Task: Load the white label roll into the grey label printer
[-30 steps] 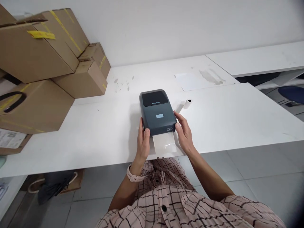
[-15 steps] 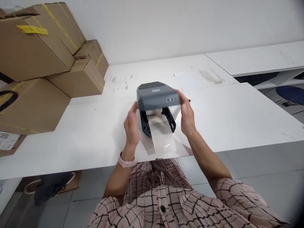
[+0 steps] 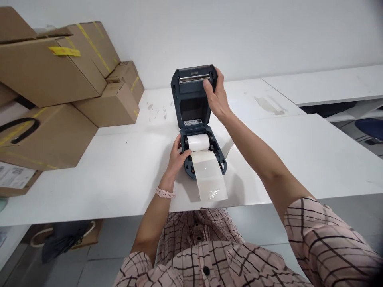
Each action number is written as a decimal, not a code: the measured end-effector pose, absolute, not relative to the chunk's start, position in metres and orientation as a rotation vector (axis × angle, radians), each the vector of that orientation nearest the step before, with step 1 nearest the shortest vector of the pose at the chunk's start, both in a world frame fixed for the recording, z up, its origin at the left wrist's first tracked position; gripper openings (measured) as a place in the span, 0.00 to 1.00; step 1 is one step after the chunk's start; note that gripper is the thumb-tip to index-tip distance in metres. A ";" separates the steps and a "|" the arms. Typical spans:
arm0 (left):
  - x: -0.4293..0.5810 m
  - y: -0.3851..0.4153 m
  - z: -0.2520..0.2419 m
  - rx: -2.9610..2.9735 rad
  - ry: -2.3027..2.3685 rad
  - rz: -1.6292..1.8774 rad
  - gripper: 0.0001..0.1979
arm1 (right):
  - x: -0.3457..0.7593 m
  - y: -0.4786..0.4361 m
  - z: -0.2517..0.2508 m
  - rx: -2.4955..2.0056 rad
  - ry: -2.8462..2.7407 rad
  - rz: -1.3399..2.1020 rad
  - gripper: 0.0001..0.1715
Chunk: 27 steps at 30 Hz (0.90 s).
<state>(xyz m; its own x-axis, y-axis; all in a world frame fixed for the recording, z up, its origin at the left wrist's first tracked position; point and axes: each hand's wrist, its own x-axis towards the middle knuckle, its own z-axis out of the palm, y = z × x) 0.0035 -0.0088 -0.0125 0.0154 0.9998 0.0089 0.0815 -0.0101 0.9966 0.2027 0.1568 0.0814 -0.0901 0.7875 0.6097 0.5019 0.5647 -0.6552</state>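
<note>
A dark grey label printer [image 3: 220,159] stands on the white table [image 3: 299,155] with its lid [image 3: 191,89] swung fully up. Inside lies a white paper roll [image 3: 198,142], and a glossy strip of paper [image 3: 210,179] runs out over the front toward the table edge. My right hand [image 3: 218,95] grips the top right corner of the raised lid. My left hand [image 3: 177,156] rests on the printer's left side, thumb touching the roll's left end. A pink watch band sits on my left wrist.
Stacked cardboard boxes [image 3: 56,99] with yellow tape fill the table's left side. A second white surface [image 3: 326,81] lies at the back right, with a blue chair seat [image 3: 369,128] below it. A bag [image 3: 64,237] sits on the floor under the table.
The lid went from closed to fully raised. My right hand rose with it to the lid's top edge, and my left hand shifted onto the roll's left end.
</note>
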 end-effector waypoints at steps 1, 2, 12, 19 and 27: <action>0.004 -0.009 -0.012 1.273 1.258 1.180 0.41 | 0.202 0.161 0.084 -1.100 -1.747 0.352 0.53; 0.005 -0.009 -0.012 1.264 1.263 1.195 0.41 | 0.202 0.162 0.086 -1.118 -1.743 0.361 0.53; 0.003 -0.011 -0.006 1.407 1.668 1.009 0.32 | 0.208 0.052 0.081 -0.958 -2.149 0.360 0.28; 0.003 -0.011 0.008 1.587 1.628 0.921 0.16 | 0.193 0.076 0.048 -1.171 -2.787 0.565 0.45; 0.001 -0.010 0.004 1.552 1.618 0.944 0.24 | 0.217 0.069 0.073 -0.893 -2.548 0.976 0.49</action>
<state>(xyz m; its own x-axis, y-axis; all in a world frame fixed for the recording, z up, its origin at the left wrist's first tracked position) 0.0014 -0.0100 0.0036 -0.0428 0.9991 0.0021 0.4935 0.0193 0.8695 0.2169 0.0691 0.0727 -0.7735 0.6331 0.0296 0.4513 0.5830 -0.6756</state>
